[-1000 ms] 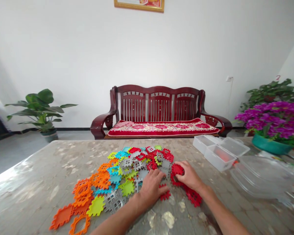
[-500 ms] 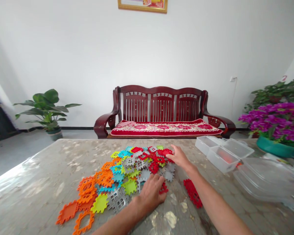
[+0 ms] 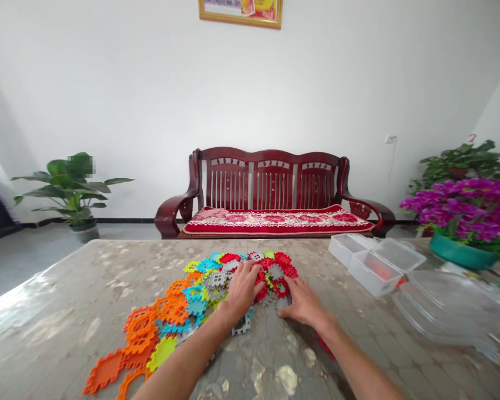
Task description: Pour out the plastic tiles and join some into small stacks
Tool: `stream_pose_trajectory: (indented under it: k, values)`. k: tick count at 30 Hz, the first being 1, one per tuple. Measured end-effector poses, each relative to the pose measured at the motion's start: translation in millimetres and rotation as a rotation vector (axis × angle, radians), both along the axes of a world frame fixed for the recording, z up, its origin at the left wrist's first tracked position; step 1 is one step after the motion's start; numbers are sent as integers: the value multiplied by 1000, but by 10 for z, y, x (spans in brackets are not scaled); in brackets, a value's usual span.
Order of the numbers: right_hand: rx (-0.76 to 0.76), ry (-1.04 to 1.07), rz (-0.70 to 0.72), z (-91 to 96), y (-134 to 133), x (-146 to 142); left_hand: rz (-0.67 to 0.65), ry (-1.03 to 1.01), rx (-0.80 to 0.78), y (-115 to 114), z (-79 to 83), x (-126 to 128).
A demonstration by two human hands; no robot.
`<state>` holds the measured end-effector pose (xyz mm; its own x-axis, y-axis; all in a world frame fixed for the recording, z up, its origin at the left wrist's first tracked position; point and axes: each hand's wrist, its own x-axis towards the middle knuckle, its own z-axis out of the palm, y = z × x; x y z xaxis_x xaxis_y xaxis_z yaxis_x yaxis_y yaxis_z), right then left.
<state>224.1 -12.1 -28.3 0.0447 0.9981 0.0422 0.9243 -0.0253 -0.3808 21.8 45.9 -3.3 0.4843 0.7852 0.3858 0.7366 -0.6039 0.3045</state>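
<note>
A heap of flat, toothed plastic building tiles lies across the table. Orange tiles [image 3: 141,322] fill its near left end, blue tiles [image 3: 196,305] the middle, and red tiles [image 3: 282,259] the far right. My left hand [image 3: 242,288] rests over grey and red tiles, fingers stretched forward and thumb apart; what lies under the palm is hidden. At the heap's right edge, my right hand [image 3: 303,301] has its thumb and fingers apart, touching a red tile [image 3: 280,288] and a grey tile [image 3: 281,303]. Another red tile [image 3: 325,345] is mostly covered by my right forearm.
Clear plastic boxes [image 3: 373,280] stand at the right, one with something orange-red inside. Clear lids or containers [image 3: 450,305] lie nearer. Purple flowers in a teal pot [image 3: 462,250] stand behind them. Past the table [image 3: 87,289] is a wooden bench [image 3: 273,178].
My left hand has moved forward onto the grey and red tiles. My right hand has drawn back toward me at the heap's right edge. The view has shifted slightly.
</note>
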Motion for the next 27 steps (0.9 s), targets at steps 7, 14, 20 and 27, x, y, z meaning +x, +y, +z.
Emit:
stream_pose_trajectory:
  k: [7,14,20,27]
  values:
    - [104,78,-15,-70,-6,5,-219,112,-11,-378,-216,87]
    - [288,259,-45,-305,128,10,-156,205,-187,-568,-251,273]
    - [299,528,-147,-265,444,46,-126,-35,-276,-329,-221,353]
    - [282,704,-81,147,497,221,-102,-106,-200,-146,-80,268]
